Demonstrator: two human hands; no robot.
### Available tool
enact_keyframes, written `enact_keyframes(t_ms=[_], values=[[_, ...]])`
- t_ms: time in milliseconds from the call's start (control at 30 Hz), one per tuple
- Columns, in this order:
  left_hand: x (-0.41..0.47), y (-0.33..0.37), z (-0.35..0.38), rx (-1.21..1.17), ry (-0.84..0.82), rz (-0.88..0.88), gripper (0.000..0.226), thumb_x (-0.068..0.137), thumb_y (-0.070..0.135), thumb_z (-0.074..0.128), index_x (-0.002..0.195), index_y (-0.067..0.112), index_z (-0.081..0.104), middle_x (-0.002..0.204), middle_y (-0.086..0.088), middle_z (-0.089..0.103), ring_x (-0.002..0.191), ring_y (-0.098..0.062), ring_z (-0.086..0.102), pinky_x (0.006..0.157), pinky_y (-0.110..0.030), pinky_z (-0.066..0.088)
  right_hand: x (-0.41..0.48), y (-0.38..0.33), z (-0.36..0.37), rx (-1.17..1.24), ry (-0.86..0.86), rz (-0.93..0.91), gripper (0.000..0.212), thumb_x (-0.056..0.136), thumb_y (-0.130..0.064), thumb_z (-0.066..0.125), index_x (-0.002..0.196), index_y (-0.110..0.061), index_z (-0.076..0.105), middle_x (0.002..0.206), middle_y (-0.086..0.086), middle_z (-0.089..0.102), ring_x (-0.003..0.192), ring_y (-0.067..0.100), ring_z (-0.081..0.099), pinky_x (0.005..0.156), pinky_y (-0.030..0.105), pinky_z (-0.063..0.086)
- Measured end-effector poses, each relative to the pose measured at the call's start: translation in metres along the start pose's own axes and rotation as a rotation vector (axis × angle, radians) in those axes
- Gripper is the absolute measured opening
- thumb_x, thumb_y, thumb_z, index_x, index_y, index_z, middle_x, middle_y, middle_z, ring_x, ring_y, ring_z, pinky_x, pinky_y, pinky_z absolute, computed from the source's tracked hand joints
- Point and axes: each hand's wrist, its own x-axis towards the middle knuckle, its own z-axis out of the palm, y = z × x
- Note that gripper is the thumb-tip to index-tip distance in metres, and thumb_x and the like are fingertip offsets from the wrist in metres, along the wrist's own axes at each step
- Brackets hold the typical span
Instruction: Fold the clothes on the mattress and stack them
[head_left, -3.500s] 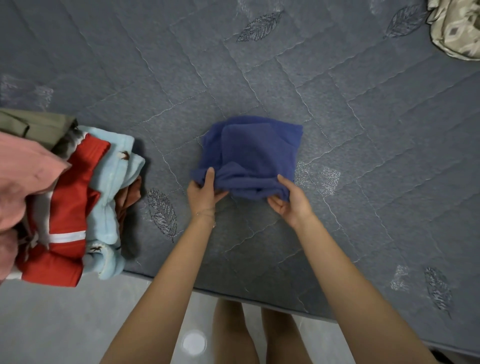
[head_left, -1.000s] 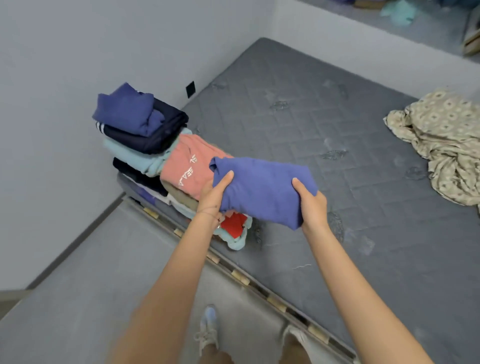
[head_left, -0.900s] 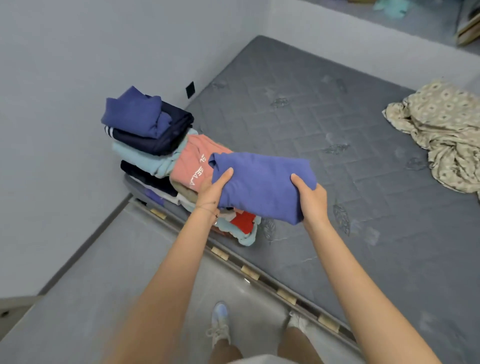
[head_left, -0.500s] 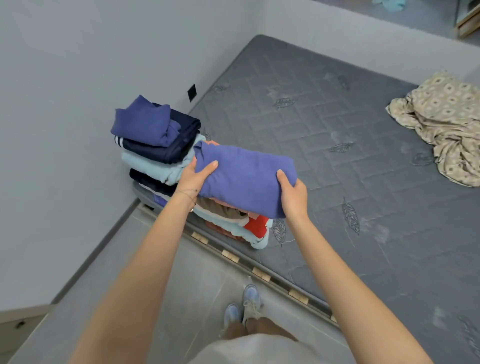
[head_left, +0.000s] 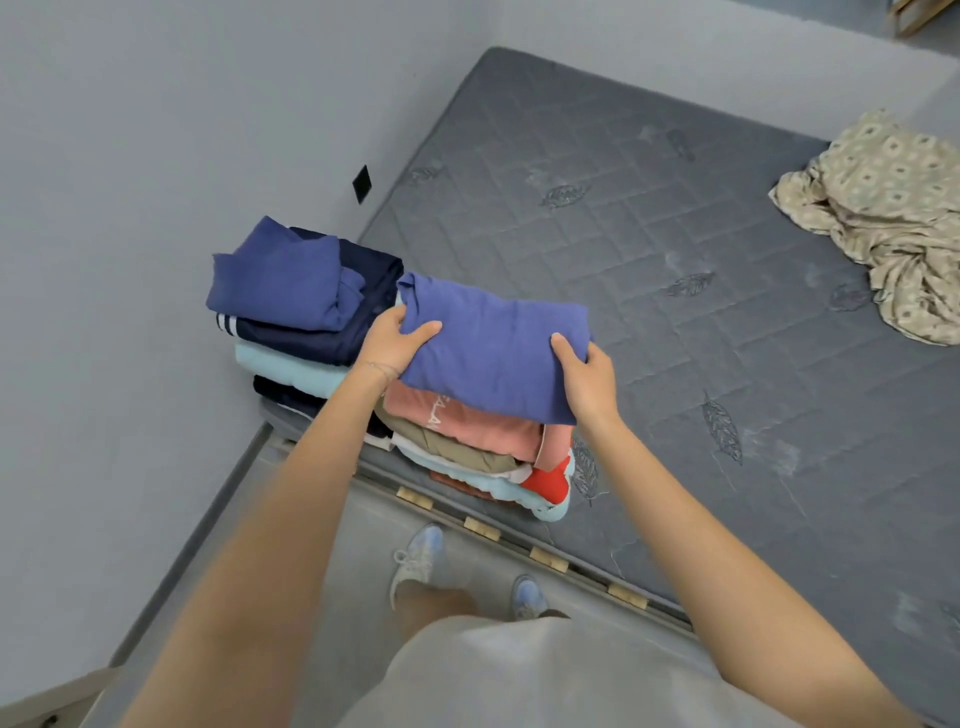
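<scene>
Fingers (head_left: 423, 331) round folded garment (head_left: 493, 353) — plain blue

a single wide-angle view from the head, looking steeply down from standing height, close over the near edge of the mattress (head_left: 701, 364); wall (head_left: 156, 130) at upper left, shoes (head_left: 417, 561) at bottom centre.

Grey quilted mattress (head_left: 649, 270): two stacks of folded clothes (head_left: 311, 312) at its near-left corner by the wall; crumpled patterned sheet (head_left: 893, 218) well apart, far right.
</scene>
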Motion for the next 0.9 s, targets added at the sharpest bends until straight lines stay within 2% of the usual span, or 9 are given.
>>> enact_keyframes(t_ms=[67,167,300,400,500,600,667,800,900], values=[[0.016,-0.01,-0.002,-0.068,0.008,-0.015,0.018,0.093,0.025,0.064,0.099,0.009,0.059,0.101,-0.007,0.064,0.091,-0.02,0.059,0.07,-0.025,0.047,0.003,0.006,0.014,-0.003,0.045,0.019,0.019,0.097,-0.029,0.059,0.089,-0.012,0.063,0.084,-0.007,0.064,0.074,0.004,0.058,0.065,0.019,0.045],[0.035,-0.027,-0.003,-0.043,-0.034,-0.044,0.029,0.093,0.028,0.063,0.109,0.003,0.061,0.107,-0.01,0.066,0.096,-0.023,0.061,0.081,-0.034,0.051,0.005,0.014,0.031,0.002,0.151,0.07,0.024,0.096,-0.03,0.06,0.089,-0.008,0.064,0.083,-0.003,0.065,0.074,0.009,0.058,0.067,0.024,0.046],[0.056,-0.045,-0.003,0.024,-0.085,-0.09,0.025,0.092,0.027,0.065,0.1,0.004,0.062,0.101,-0.013,0.067,0.09,-0.024,0.062,0.07,-0.03,0.048,0.009,0.026,0.05,-0.097,0.227,0.136,0.041,0.095,-0.03,0.062,0.091,0.011,0.059,0.091,0.015,0.06,0.077,0.019,0.051,0.071,0.034,0.041],[0.068,-0.065,0.005,0.089,-0.204,-0.176,0.033,0.092,0.025,0.065,0.11,-0.002,0.063,0.109,-0.018,0.067,0.101,-0.032,0.062,0.075,-0.029,0.045,0.011,0.043,0.053,-0.161,0.264,0.232,0.036,0.093,-0.03,0.063,0.09,0.006,0.059,0.084,0.012,0.06,0.078,0.021,0.051,0.066,0.033,0.042],[0.073,-0.08,0.007,0.144,-0.257,-0.212,0.037,0.09,0.025,0.067,0.114,-0.002,0.061,0.112,-0.019,0.066,0.104,-0.033,0.061,0.076,-0.027,0.042,0.012,0.056,0.055,-0.254,0.268,0.291,0.025,0.092,-0.026,0.065,0.087,-0.003,0.059,0.08,0.007,0.059,0.078,0.023,0.051,0.059,0.028,0.035],[0.073,-0.09,0.009,0.179,-0.214,-0.175,0.037,0.088,0.028,0.069,0.11,0.0,0.06,0.106,-0.017,0.067,0.1,-0.032,0.062,0.072,-0.027,0.041,0.014,0.061,0.054,-0.316,0.301,0.255,0.017,0.089,-0.022,0.067,0.086,-0.008,0.058,0.082,0.006,0.062,0.077,0.022,0.054,0.056,0.023,0.035],[0.07,-0.086,0.008,0.233,-0.172,-0.141,0.039,0.087,0.031,0.071,0.109,0.002,0.058,0.104,-0.015,0.066,0.099,-0.032,0.062,0.07,-0.027,0.04,0.011,0.059,0.053,-0.371,0.31,0.247,0.017,0.088,-0.022,0.068,0.088,-0.009,0.058,0.083,0.005,0.062,0.079,0.023,0.056,0.061,0.026,0.036],[0.065,-0.074,0.002,0.355,-0.08,0.001,0.066,0.083,0.032,0.074,0.136,0.007,0.044,0.128,-0.015,0.05,0.116,-0.032,0.05,0.093,-0.04,0.046,0.002,0.058,0.046,-0.418,0.331,0.238,0.033,0.086,-0.028,0.072,0.111,-0.01,0.06,0.1,0.004,0.065,0.093,0.023,0.059,0.076,0.029,0.04],[0.055,-0.064,-0.005,0.509,-0.038,0.166,0.067,0.083,0.032,0.072,0.137,0.008,0.042,0.132,-0.016,0.037,0.122,-0.034,0.037,0.1,-0.044,0.04,-0.008,0.053,0.043,-0.547,0.324,0.2,0.048,0.086,-0.033,0.071,0.127,-0.013,0.055,0.124,0.007,0.061,0.115,0.028,0.056,0.085,0.036,0.044]])
